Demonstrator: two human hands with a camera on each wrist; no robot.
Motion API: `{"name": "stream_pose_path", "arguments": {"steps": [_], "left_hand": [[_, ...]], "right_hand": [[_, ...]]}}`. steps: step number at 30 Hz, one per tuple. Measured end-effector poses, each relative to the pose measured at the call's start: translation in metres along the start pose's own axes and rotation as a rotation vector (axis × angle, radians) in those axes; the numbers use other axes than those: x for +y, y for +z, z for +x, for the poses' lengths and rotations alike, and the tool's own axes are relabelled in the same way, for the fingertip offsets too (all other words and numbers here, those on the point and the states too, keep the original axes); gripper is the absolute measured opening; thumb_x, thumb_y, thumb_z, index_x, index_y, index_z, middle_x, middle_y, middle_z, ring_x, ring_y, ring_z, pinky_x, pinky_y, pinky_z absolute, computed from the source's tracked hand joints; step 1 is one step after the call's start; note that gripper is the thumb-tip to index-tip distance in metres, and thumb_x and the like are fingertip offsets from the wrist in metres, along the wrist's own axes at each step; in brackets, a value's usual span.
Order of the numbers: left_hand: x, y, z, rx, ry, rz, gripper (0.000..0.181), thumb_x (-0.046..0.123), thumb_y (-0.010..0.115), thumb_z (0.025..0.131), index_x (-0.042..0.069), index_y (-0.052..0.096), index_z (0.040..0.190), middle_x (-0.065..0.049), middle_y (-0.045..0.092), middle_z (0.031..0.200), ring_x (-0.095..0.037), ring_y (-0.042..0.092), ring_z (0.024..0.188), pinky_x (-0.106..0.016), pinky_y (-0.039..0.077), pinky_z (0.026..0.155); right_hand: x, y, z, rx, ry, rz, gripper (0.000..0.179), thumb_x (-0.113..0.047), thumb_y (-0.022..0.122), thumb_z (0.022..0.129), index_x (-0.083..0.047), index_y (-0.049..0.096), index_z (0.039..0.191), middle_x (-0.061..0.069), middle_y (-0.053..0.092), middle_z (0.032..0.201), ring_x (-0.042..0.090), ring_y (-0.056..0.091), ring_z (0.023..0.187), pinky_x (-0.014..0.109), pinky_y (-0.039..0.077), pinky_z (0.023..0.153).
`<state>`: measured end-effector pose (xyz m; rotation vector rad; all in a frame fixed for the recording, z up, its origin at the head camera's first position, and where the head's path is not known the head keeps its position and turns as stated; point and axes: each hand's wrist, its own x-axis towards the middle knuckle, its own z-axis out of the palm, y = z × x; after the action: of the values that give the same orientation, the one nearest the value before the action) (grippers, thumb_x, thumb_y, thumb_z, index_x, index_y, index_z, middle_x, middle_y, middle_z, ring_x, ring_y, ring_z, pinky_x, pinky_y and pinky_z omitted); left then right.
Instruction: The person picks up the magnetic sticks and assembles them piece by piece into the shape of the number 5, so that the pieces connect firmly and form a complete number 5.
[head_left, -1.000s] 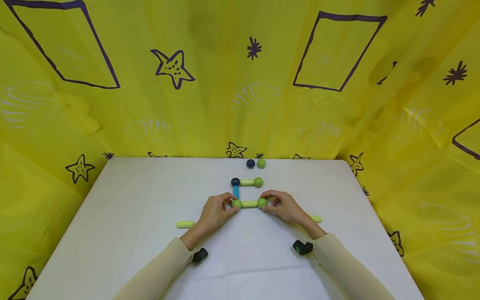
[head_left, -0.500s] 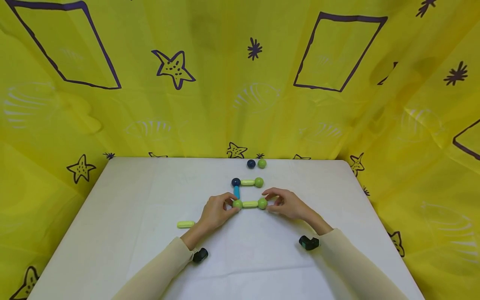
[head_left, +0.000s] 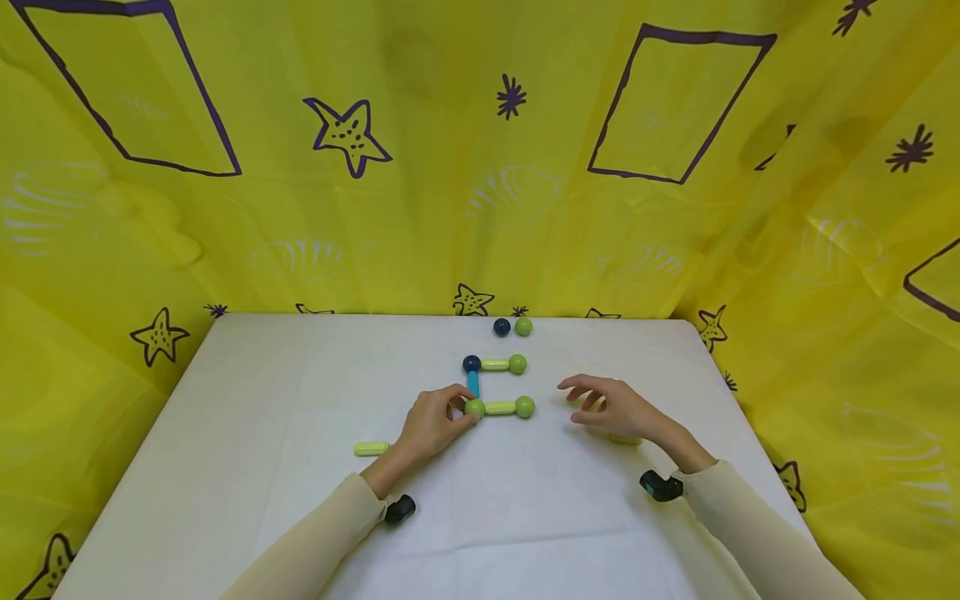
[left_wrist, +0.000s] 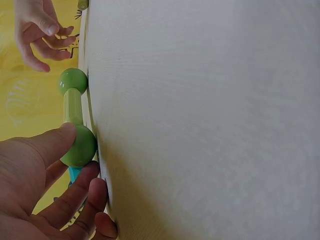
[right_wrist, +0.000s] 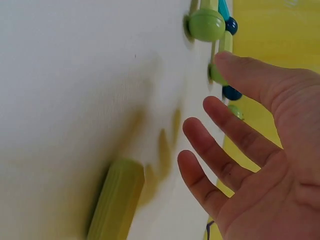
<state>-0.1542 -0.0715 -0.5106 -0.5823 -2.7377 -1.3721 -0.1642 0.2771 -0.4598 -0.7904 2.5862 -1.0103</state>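
My left hand (head_left: 432,422) pinches a green ball (left_wrist: 82,147) at the near left corner of a C-shaped build of sticks and balls. From that ball a light green stick (head_left: 500,408) runs right to another green ball (head_left: 525,407). A blue stick (head_left: 472,384) leads back to a dark blue ball (head_left: 471,363), where a second light green stick (head_left: 494,365) ends in a green ball (head_left: 517,364). My right hand (head_left: 613,408) is apart from the build, fingers loosely bent and holding nothing, above a loose light green stick (right_wrist: 116,200) that it partly hides in the head view.
A loose dark blue ball (head_left: 502,327) and green ball (head_left: 523,327) lie near the far edge of the white table (head_left: 300,375). Another light green stick (head_left: 371,448) lies left of my left wrist. A yellow patterned curtain (head_left: 420,208) surrounds the table.
My right hand has let go of the near right green ball and moved right, over the loose stick. The left hand and the build have stayed in place.
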Motion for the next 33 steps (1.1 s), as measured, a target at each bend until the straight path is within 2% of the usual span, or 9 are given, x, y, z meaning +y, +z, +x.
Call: {"name": "stream_pose_path", "arguments": {"steps": [7, 16, 24, 33], "left_hand": [[-0.001, 0.0, 0.0, -0.001, 0.005, 0.002, 0.024, 0.018, 0.082, 0.088, 0.013, 0.074, 0.11, 0.002, 0.074, 0.088, -0.007, 0.049, 0.062, -0.024, 0.039, 0.056], [-0.001, 0.0, 0.0, 0.002, 0.01, 0.007, 0.024, 0.018, 0.083, 0.088, 0.013, 0.074, 0.11, 0.002, 0.074, 0.088, -0.008, 0.05, 0.062, -0.024, 0.039, 0.056], [-0.001, 0.0, 0.0, 0.006, 0.007, 0.006, 0.024, 0.018, 0.083, 0.088, 0.013, 0.074, 0.109, 0.002, 0.075, 0.088, -0.007, 0.05, 0.062, -0.024, 0.039, 0.056], [0.001, 0.0, 0.0, 0.001, 0.0, 0.007, 0.024, 0.017, 0.083, 0.088, 0.013, 0.074, 0.109, 0.002, 0.075, 0.088, -0.008, 0.05, 0.062, -0.024, 0.039, 0.056]], "right_hand": [[0.005, -0.018, -0.026, -0.018, 0.015, -0.01, 0.047, -0.017, 0.076, 0.095, -0.005, 0.059, 0.136, 0.016, 0.069, 0.119, 0.025, 0.067, 0.096, 0.037, 0.054, 0.081], [0.011, -0.029, -0.05, -0.025, 0.063, -0.032, 0.048, -0.015, 0.077, 0.093, -0.005, 0.06, 0.137, 0.016, 0.068, 0.122, 0.033, 0.067, 0.099, 0.042, 0.055, 0.083], [0.016, -0.03, -0.06, -0.034, 0.061, -0.051, 0.046, -0.018, 0.076, 0.094, -0.004, 0.06, 0.135, 0.015, 0.069, 0.12, 0.031, 0.067, 0.097, 0.039, 0.056, 0.081], [0.017, -0.03, -0.062, -0.08, 0.016, -0.053, 0.036, -0.007, 0.078, 0.091, -0.003, 0.065, 0.125, 0.011, 0.07, 0.11, 0.023, 0.065, 0.09, 0.035, 0.055, 0.078]]}}
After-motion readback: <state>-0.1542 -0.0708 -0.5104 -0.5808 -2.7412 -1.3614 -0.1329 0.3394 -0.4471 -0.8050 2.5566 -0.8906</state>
